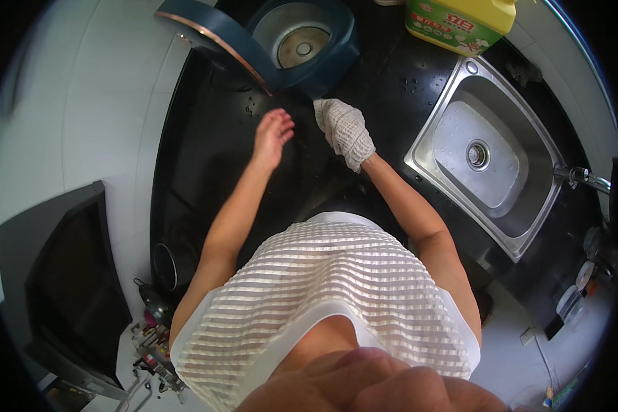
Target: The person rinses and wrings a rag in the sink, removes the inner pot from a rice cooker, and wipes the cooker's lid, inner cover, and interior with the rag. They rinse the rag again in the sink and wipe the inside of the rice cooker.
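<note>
A light cloth (344,133) is draped over my right hand (346,131) and covers its fingers, just below the front of a dark blue rice cooker (329,62). The cooker's lid (216,38), edged in copper colour, stands raised to the left, and its metal inside with a round heating plate (303,47) shows, with no inner pot in it. My left hand (274,135) is above the black countertop (298,170), below the lid, with its fingers slightly curled and nothing in them. How my right fingers lie under the cloth is hidden.
On the right a steel sink (479,154) with a tap (579,175) is set into the counter. A yellow detergent jug (458,26) stands behind it. Water drops dot the counter. A dark pot (174,265) stands at the lower left, near a range hood (72,278).
</note>
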`<state>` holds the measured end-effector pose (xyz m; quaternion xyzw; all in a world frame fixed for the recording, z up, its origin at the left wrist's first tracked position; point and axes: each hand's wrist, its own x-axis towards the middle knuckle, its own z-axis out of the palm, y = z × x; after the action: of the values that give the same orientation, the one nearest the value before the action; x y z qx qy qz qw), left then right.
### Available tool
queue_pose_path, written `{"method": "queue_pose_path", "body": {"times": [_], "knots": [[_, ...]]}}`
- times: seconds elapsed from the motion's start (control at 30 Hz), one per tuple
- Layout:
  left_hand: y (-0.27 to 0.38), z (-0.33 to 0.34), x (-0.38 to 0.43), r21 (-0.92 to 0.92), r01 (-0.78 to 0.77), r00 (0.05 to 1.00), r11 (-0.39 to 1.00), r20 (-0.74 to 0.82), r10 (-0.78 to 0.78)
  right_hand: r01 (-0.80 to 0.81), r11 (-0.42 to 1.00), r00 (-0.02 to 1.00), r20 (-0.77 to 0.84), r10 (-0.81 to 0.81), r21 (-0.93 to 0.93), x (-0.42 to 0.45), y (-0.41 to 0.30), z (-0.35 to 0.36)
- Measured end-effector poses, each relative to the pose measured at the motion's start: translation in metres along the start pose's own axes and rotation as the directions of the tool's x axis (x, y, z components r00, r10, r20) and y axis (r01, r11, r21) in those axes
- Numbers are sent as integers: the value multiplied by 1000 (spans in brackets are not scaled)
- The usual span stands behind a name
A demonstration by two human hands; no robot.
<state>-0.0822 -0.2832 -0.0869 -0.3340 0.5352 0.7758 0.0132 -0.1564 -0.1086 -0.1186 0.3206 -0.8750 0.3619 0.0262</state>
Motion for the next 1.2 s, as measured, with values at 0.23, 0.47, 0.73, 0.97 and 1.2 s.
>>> {"method": "queue_pose_path", "body": {"times": [0.23,0.47,0.73,0.97,1.2], "knots": [[-83,6,-43,-398,336,941,853,181,-286,401,710,916,259,-307,-579,-5,-62,-75],[-104,56,-40,-771,434,883,466,466,-51,140,887,804,472,-361,440,-40,-2,-45],[-74,36,-27,-868,104,966,485,205,160,23,1000,546,838,-20,9,-23,110,-132],[-18,104,-2,-907,56,991,417,102,88,-251,937,966,-3,259,243,132,108,-152],[-49,123,51,-892,-12,997,453,25,77,-559,723,822,381,422,406,175,91,-119]]}}
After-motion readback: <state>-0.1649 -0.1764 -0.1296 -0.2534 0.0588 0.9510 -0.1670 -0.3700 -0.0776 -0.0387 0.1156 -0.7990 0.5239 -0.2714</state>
